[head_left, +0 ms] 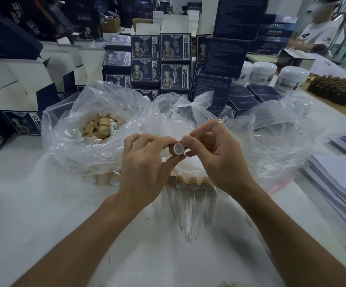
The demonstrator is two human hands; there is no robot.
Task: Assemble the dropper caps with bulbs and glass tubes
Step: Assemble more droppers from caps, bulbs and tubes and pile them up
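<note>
Our left hand [147,162] pinches cap [177,149] above desk [43,214] centre; right hand [213,156] pinches tube [219,120], end at cap mouth, not seated yet. Approx four droppers [193,195] done, near edge side. Bag [85,129] w/ many caps left.

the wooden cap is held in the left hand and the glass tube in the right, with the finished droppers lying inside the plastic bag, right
Not quite. In the head view the finished droppers lie on the table below the hands, outside the plastic bag. The rest holds: left hand holds the wooden cap, right hand the glass tube.
</note>
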